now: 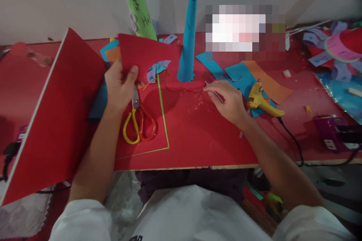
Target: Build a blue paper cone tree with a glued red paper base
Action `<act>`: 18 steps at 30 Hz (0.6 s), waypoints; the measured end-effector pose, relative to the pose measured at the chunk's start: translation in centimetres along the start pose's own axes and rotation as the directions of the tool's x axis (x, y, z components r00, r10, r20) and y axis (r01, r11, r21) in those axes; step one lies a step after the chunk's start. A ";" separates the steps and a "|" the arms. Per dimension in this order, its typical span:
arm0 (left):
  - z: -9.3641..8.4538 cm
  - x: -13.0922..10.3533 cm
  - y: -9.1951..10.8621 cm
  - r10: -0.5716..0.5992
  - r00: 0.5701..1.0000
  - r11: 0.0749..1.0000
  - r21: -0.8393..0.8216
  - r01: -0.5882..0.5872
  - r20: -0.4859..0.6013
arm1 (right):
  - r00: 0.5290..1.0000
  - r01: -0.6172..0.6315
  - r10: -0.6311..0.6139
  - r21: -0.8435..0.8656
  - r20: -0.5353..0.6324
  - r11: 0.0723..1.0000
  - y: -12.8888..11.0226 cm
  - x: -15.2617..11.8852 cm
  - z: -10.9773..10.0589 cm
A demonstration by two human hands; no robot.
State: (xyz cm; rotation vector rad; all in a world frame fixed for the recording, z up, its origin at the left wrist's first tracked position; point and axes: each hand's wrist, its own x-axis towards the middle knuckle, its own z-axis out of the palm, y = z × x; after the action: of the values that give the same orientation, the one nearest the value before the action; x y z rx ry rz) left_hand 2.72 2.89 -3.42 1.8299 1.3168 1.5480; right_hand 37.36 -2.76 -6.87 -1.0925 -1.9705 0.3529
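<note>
My left hand (120, 86) is closed on a piece of red card (149, 51), raised above the tabletop, with its thumb at the card's lower edge. A tall blue paper cone (188, 37) stands upright on a red scalloped base (185, 86) in front of me. My right hand (226, 99) pinches at the right side of that base, fingers closed around something thin and pale that I cannot make out. Below my left hand lies a pair of scissors (140, 120) with yellow and red handles. A yellow glue gun (263, 101) rests beyond my right hand.
A large red board (56, 120) leans by my left forearm. Blue paper (237, 73) and orange paper (268, 83) lie at the right. A green lettered tube (140, 7) stands at the back. A purple power box (333, 133) with cords sits near the right front edge.
</note>
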 end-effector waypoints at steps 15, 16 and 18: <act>5.0 -3.9 2.1 0.028 0.856 0.993 0.085 -0.083 0.516 | 0.990 -0.133 0.116 0.244 0.083 0.960 -0.8 -0.3 0.6; 5.2 -4.1 2.2 0.019 0.856 0.992 0.098 -0.081 0.516 | 0.989 -0.139 0.127 0.212 0.071 0.967 -0.8 -0.4 0.8; 5.5 -4.4 2.2 0.004 0.857 0.991 0.112 -0.073 0.516 | 0.988 -0.149 0.143 0.171 0.051 0.974 -0.6 -0.4 1.0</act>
State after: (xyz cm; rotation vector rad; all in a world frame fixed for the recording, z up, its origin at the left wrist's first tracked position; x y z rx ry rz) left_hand 8.92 -0.43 -5.77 2.1604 1.1381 0.8956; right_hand 36.31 -3.29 -7.36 -1.1264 -1.8576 0.6179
